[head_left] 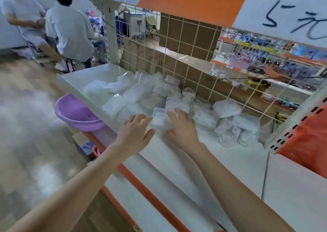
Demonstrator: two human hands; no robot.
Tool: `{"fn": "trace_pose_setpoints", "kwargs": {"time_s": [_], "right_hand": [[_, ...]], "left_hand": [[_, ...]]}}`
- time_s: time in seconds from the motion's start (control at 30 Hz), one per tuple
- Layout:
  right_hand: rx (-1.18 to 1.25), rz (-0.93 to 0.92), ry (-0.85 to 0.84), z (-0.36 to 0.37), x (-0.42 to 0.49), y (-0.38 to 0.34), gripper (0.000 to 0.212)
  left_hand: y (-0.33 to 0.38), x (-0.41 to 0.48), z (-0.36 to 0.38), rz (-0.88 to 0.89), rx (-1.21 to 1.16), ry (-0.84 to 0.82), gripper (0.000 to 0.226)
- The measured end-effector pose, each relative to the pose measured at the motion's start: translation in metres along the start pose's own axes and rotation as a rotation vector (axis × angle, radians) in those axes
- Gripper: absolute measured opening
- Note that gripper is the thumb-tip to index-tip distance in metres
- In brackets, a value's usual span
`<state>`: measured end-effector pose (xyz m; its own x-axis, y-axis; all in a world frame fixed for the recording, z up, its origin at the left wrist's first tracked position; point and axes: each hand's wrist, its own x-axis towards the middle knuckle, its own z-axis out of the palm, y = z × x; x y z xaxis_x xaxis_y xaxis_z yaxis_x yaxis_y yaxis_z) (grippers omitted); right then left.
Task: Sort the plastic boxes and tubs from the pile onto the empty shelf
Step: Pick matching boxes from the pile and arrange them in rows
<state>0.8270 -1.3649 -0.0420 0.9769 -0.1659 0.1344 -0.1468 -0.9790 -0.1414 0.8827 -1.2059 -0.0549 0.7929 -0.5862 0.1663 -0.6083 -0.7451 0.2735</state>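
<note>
A pile of clear plastic boxes and tubs (141, 92) lies along the back of the white shelf (177, 161), against the wire grid. A small clear rectangular box (159, 117) sits at the pile's front edge, between my two hands. My left hand (136, 131) lies flat with fingers spread, its fingertips at the box's left side. My right hand (182, 125) rests with straight fingers on the box's right edge. More wrapped tubs (228, 125) lie to the right.
A purple basin (76, 113) hangs off the shelf's left front edge. A wire grid (185, 55) backs the shelf, and an orange-and-white upright (292, 125) closes the right end. Two people (53, 28) are at the far left on the wooden floor.
</note>
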Motion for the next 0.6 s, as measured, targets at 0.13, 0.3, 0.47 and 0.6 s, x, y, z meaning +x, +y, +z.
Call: {"fn": "trace_pose_setpoints", "kwargs": {"time_s": [0.13,0.3,0.47,0.6], "right_hand": [[0.022,-0.009,-0.066,0.006,0.014,0.001,0.062],[0.177,-0.005,-0.03,0.012,0.022,0.001,0.058],[0.299,0.109,0.028,0.011,0.027,-0.003,0.059],[0.707,0.382,0.141,-0.004,0.033,-0.015,0.042]], "left_hand": [[-0.008,0.026,-0.001,0.044,-0.039,0.022,0.05],[-0.018,0.052,-0.001,0.117,-0.096,0.029,0.054],[-0.029,0.076,-0.004,0.258,-0.32,0.068,0.072],[-0.04,0.095,-0.008,0.415,-0.428,0.064,0.068]]}}
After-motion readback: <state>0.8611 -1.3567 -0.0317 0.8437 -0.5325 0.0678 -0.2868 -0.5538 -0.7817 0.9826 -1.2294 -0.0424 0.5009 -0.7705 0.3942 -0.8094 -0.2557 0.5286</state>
